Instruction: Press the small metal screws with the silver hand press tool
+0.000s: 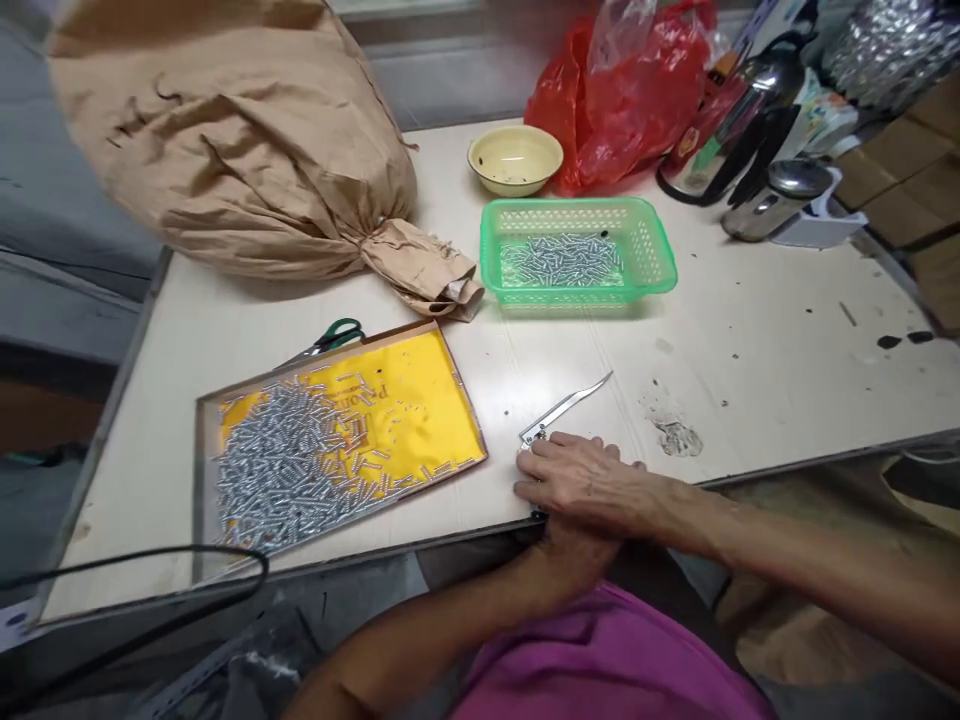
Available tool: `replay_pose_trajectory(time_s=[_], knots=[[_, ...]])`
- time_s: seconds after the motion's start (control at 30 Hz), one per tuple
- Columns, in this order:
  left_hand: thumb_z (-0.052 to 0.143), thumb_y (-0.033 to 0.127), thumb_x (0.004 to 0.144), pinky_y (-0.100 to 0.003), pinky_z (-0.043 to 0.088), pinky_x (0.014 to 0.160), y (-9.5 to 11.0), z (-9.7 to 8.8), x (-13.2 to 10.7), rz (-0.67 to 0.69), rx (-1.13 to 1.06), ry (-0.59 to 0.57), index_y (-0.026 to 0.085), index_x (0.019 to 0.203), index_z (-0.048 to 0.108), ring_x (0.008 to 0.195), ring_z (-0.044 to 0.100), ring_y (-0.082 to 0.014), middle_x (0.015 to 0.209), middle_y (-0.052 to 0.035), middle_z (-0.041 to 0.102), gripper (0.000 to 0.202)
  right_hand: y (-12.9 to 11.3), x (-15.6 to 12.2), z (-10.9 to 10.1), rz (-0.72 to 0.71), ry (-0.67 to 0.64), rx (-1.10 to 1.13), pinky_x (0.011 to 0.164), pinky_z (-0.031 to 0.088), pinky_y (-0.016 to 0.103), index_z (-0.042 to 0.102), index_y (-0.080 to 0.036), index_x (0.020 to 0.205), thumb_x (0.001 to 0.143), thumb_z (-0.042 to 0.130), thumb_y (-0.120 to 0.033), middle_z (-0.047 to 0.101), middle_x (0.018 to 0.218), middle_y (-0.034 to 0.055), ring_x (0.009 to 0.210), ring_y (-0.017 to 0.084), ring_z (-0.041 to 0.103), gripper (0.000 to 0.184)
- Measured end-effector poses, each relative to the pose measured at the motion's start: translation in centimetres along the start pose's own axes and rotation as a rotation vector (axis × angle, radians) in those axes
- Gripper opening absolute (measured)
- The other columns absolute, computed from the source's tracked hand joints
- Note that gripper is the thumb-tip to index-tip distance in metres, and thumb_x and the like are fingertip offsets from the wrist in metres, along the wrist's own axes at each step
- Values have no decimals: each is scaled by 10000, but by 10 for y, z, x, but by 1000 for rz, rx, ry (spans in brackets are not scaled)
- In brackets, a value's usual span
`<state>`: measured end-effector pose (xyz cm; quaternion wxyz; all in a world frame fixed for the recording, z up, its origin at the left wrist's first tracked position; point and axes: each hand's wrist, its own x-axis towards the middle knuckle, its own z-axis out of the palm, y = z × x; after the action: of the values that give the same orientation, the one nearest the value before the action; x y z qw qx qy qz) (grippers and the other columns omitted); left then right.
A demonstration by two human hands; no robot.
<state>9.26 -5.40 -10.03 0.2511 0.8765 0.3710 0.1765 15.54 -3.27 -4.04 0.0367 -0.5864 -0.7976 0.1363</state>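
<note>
A folding knife with its blade out (566,408) lies near the table's front edge, blade angled up to the right. My right hand (574,480) rests over its handle, fingers bent across it, so most of the handle is hidden. Beneath my right hand and wrist is my left hand (581,545), forearms crossed; its fingers are largely covered. Left of the hands, a shallow tray with a yellow bottom (427,390) holds a heap of small metal springs or spiral pins (281,465). Beyond the hands stands a green plastic basket (652,255) with more such pieces (570,260).
Scissors with green handles (339,335) lie behind the tray. A tied brown paper sack (247,150) fills the back left. Behind the basket are a cream bowl (517,165) and red plastic bags (630,100). A kettle (739,125) and a metal cup (780,198) stand back right.
</note>
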Motion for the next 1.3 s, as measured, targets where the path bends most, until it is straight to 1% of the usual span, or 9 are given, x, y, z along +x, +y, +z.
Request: replay_pose_trajectory(time_s=[0.07,0.13,0.23,0.37,0.53,0.67,0.83,1.07,1.3], knots=[[360,216,952,-422,452,968,1,3,0,-35,82,26,238,1332,485,1256,465,-286,1304,-92,542,401,-14,-7,20,412,97,-113,587,431,457,597,-179,1157,914,412,-241,617,897,172,804,330,558,312],[360,179,942,-409,458,960,1,-2,-4,51,131,1,226,1347,455,1221,497,-270,1279,-88,557,418,-13,-8,26,477,101,-141,623,426,504,592,-163,1170,918,394,-244,619,920,202,832,359,557,330],[439,158,889,-357,497,876,8,-26,-20,237,138,-73,162,1215,542,1044,589,-232,1118,-99,633,342,3,5,6,-223,-82,-71,666,436,424,636,-245,1021,892,448,-205,633,872,122,798,276,563,232],[475,286,909,-308,481,862,18,-83,-54,423,52,39,162,1064,593,974,581,-185,999,-69,642,232,12,24,-29,-633,-173,-154,736,410,334,612,-204,852,837,506,-130,610,859,59,811,190,557,130],[423,180,928,-309,469,776,-32,-172,-74,-36,255,307,151,1021,633,871,549,-180,919,-71,637,231,7,31,-30,-625,-156,-173,693,369,296,589,-165,814,877,443,-110,599,810,54,734,160,540,168],[478,185,903,-322,449,774,-97,-218,-70,-308,432,237,144,950,686,881,522,-208,863,-83,618,217,10,29,-18,-543,-78,-55,681,380,276,604,-161,843,874,424,-90,610,836,66,734,153,547,196],[489,194,888,-306,425,764,-136,-225,-58,-344,509,15,164,869,708,901,506,-208,874,-84,598,221,10,28,-30,-485,184,442,652,452,249,601,-180,876,856,468,-131,617,825,37,737,138,584,143],[442,171,883,-313,421,760,-139,-223,-42,-344,631,-142,137,806,684,940,495,-225,901,-110,595,256,55,78,-136,-240,828,297,705,490,321,649,-183,859,846,520,-201,627,822,39,728,159,590,130],[400,194,884,-327,419,799,-136,-224,-28,-279,655,-50,147,798,654,914,515,-230,868,-119,604,272,103,74,-124,-149,583,157,740,506,366,630,-127,1081,890,522,-287,609,1016,110,741,166,600,272]])
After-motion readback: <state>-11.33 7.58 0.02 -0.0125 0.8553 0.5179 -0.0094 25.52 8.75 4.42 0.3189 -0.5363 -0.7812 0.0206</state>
